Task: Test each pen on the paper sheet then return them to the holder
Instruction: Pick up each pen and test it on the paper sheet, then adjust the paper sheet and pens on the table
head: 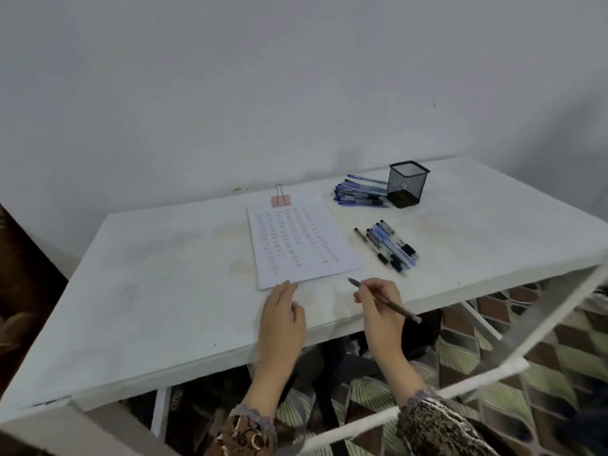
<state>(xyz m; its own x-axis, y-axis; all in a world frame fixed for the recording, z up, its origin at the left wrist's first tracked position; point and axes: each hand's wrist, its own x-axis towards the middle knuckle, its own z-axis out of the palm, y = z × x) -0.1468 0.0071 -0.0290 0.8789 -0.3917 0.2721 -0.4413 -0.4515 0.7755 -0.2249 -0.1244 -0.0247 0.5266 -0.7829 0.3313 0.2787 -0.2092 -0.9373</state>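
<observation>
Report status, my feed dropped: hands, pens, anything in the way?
Left hand flat on paper sheet, near edge. Right hand grips pen, tip off the sheet. One pen pile beside holder, second pile right of sheet. Nothing blocking.

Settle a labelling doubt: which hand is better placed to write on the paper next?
Right. The right hand holds a pen, tip near the paper; the left hand lies flat, touching its edge.

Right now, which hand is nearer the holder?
Right. The right hand, gripping a pen, is at the table's near edge, roughly in front of the holder. The left hand rests on the paper's near edge, farther left.
</observation>
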